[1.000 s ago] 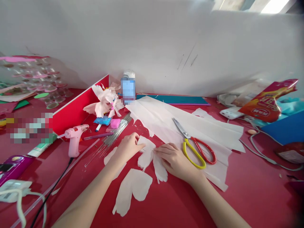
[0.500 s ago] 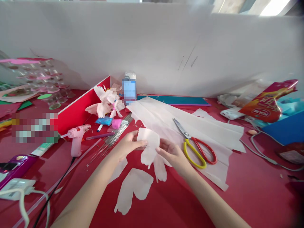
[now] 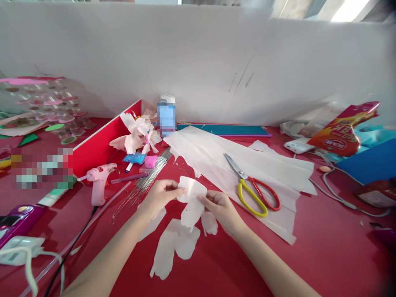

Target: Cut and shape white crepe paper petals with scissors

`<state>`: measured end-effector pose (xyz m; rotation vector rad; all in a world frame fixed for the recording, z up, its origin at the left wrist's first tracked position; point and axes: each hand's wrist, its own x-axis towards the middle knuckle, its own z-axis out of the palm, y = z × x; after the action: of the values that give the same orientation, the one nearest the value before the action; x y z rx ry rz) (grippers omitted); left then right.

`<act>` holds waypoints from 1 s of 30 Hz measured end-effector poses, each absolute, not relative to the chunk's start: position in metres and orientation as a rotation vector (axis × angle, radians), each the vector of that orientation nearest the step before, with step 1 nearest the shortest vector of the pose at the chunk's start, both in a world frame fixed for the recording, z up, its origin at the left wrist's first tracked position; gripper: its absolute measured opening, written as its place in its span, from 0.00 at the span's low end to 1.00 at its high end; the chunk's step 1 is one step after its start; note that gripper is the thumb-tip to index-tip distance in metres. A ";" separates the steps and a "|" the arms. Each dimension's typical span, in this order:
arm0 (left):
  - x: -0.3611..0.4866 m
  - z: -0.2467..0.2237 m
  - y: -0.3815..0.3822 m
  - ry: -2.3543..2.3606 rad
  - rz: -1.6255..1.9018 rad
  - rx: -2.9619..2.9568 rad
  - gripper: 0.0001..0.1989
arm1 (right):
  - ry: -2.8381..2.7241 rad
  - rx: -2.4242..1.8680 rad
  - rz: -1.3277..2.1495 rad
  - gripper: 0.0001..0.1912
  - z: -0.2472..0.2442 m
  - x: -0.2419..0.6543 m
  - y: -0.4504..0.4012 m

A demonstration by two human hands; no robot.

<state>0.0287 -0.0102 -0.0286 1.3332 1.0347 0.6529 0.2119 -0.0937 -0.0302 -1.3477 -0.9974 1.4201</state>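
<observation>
Between my two hands is a white paper petal (image 3: 192, 194), held a little above the red table. My left hand (image 3: 161, 197) pinches its upper left side between thumb and fingers. On its right edge, my right hand (image 3: 221, 206) has a similar pinch. Below it lie cut paper petals (image 3: 165, 249), a smaller petal piece (image 3: 209, 224) by my right hand, and another piece (image 3: 152, 226) partly behind my left wrist. Scissors with one yellow and one red handle (image 3: 252, 189) rest on a large sheet of white crepe paper (image 3: 272, 165) to the right.
On the left are a pink glue gun (image 3: 99, 183), a bundle of thin wires (image 3: 151, 173) and a white paper flower (image 3: 136, 134). A phone (image 3: 167, 117) leans upright at the back. An orange-red snack bag (image 3: 338, 134) and a white cable (image 3: 335, 189) are on the right.
Both hands have moved slightly down with the petal, which is now tilted. More of the large paper's torn edge shows above it. The view has shifted a little.
</observation>
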 end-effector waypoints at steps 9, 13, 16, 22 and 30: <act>0.026 -0.028 -0.009 0.979 0.639 1.258 0.12 | -0.970 -1.246 1.458 0.17 -0.031 0.211 -0.094; 0.025 -0.030 -0.008 0.980 0.635 1.255 0.12 | -0.941 -1.146 1.407 0.21 -0.029 0.211 -0.095; 0.026 -0.031 -0.007 1.020 0.626 1.300 0.11 | -0.962 -1.163 1.376 0.20 -0.027 0.211 -0.096; 0.026 -0.031 -0.008 1.043 0.607 1.363 0.13 | -1.010 -1.231 1.319 0.17 -0.036 0.212 -0.096; 0.027 -0.031 -0.008 1.048 0.622 1.304 0.13 | -1.012 -1.288 1.280 0.20 -0.041 0.210 -0.094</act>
<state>0.0269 -0.0085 -0.0313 1.3041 1.0476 0.6219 0.2102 -0.0940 -0.0415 -1.2877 -1.0117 1.2797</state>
